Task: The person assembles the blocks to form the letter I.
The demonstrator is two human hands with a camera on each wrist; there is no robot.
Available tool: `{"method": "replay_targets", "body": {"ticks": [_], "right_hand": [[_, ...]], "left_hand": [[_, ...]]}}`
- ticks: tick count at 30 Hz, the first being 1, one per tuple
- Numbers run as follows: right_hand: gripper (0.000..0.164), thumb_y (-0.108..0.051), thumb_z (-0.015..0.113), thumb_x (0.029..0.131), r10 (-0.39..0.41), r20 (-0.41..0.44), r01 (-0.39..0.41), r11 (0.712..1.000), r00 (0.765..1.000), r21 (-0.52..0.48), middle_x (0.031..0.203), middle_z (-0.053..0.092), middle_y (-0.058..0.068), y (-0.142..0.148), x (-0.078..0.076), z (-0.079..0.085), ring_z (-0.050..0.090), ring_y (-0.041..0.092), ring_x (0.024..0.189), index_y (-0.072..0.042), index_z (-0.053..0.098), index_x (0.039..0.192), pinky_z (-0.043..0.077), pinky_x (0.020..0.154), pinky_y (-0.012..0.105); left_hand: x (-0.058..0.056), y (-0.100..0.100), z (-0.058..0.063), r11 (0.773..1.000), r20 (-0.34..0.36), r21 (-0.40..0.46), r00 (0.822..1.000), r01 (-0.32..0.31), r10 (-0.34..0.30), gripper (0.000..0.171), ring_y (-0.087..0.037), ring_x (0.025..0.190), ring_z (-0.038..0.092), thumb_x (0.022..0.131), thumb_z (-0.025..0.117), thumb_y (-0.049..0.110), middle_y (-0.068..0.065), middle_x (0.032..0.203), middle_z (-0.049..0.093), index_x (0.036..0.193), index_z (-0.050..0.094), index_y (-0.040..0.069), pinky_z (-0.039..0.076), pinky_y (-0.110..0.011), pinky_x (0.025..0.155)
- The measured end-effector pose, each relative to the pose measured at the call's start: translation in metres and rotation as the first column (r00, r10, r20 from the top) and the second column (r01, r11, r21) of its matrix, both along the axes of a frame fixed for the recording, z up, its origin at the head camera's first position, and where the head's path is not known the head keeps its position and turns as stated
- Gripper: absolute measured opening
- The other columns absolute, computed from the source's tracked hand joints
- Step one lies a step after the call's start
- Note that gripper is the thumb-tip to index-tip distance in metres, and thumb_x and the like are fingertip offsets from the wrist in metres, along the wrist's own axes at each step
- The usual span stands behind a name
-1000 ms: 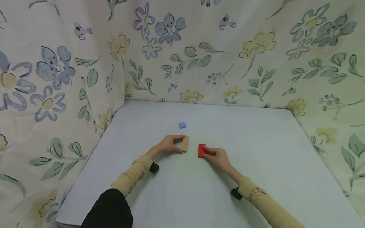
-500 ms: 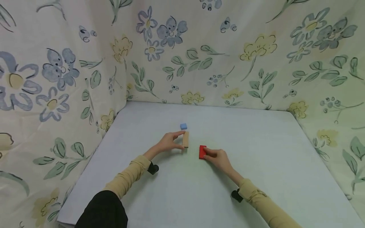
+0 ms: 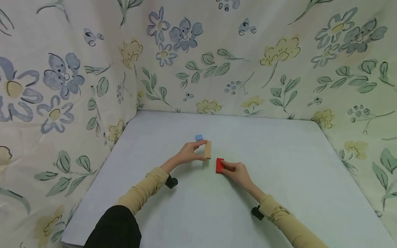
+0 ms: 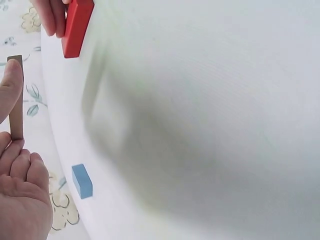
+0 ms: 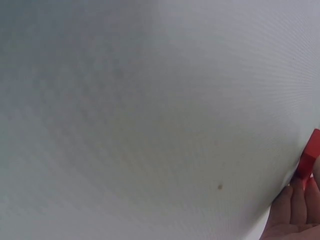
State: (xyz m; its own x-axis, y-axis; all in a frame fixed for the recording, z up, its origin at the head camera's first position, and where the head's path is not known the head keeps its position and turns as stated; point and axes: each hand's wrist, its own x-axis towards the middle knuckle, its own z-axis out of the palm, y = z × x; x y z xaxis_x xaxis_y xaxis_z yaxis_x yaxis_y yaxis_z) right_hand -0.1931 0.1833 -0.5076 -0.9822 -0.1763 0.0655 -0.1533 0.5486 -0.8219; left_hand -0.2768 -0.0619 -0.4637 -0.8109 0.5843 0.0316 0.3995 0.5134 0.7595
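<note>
My left hand (image 3: 190,153) pinches a plain wooden block (image 3: 207,150) by its two short ends, thumb at one end and fingertips at the other. In the left wrist view that wooden block (image 4: 16,107) stands out from the white surface, with a shadow cast below. To its right, my right hand (image 3: 238,172) grips a red block (image 3: 219,166) between thumb and fingers, low at the table. The right wrist view shows only a corner of the red block (image 5: 311,150) beside the curled fingers (image 5: 298,202). Just behind the left fingertips lies a small blue block (image 3: 199,137).
A white table (image 3: 279,155) spreads beneath both hands. Floral cloth (image 3: 217,58) hangs along its back and sides. A dark rounded shape (image 3: 114,227) covers part of the front left, by the left sleeve (image 3: 141,189).
The left hand has carried the wooden block away from the person and then to the right, so it now sits right of the blue block. The right hand and red block stay put.
</note>
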Motion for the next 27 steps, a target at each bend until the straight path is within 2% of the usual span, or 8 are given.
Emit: {"method": "replay_targets", "body": {"ticks": [10,27], "right_hand": [[0.040,-0.013,0.070,0.085,0.012,-0.004,-0.012,1.000,1.000,-0.002,0.123,0.063,0.012,-0.001,-0.001,0.000,0.057,0.029,0.119,-0.005,0.062,0.124,0.047,0.098,0.047],[0.041,-0.012,0.070,0.085,0.031,-0.012,-0.031,1.000,0.999,0.001,0.124,0.061,0.015,0.001,0.000,0.004,0.057,0.031,0.120,-0.003,0.061,0.125,0.047,0.098,0.048]], "left_hand": [[0.001,0.015,0.001,1.000,0.005,-0.015,1.000,-0.019,0.019,0.078,-0.018,0.139,0.037,0.081,0.076,0.026,-0.001,0.152,0.036,0.147,0.036,0.013,0.037,-0.033,0.111],[-0.011,0.028,0.005,0.999,0.009,0.006,0.999,-0.053,0.053,0.076,-0.020,0.140,0.035,0.083,0.074,0.020,-0.006,0.153,0.035,0.147,0.035,0.008,0.035,-0.033,0.111]]}}
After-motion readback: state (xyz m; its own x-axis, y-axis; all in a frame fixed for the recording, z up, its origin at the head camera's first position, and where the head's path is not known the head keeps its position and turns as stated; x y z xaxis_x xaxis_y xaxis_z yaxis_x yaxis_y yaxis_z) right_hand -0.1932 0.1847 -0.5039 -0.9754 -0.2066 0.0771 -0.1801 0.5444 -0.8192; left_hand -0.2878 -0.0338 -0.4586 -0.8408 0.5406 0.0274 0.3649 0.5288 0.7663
